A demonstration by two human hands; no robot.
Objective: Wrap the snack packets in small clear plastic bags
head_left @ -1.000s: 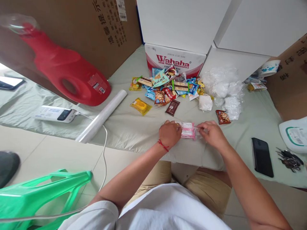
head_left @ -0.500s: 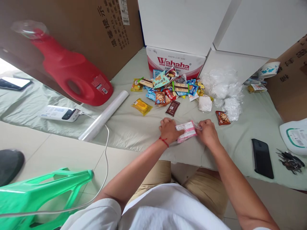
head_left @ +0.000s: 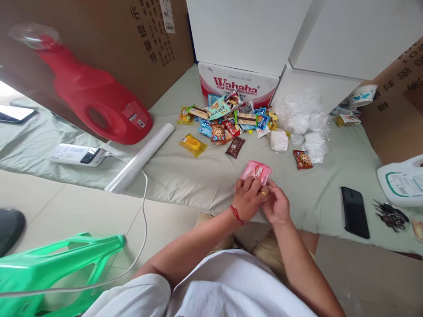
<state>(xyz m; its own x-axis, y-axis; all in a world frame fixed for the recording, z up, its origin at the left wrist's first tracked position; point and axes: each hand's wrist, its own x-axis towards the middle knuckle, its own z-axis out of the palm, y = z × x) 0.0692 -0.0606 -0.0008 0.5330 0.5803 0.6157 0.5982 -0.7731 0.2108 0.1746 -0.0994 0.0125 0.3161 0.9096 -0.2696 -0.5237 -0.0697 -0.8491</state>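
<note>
A pink wafer packet [head_left: 257, 169], with its lettered front facing up, sits between my hands close to the near edge of the cloth. My left hand [head_left: 248, 198], with a red cord at the wrist and a ring, has its fingers curled over the packet's near part. From the right and below, my right hand [head_left: 276, 203] grips the packet's near right corner; its fingertips are partly covered by the left hand. Beyond them lie a dark brown snack packet [head_left: 235, 147] and a heap of wrapped snacks [head_left: 228, 119].
A clear film roll [head_left: 140, 157] and a red jug [head_left: 99, 101] are at left. Crumpled clear film [head_left: 302, 116] and a white wrapped block [head_left: 279, 140] lie right of the heap. A phone [head_left: 355, 212], keys [head_left: 391, 215] and a white bottle [head_left: 403, 180] are at far right.
The packet has turned from its white label side to its pink front. My hands have come together at its near edge; the right hand no longer pulls clear film at its right end.
</note>
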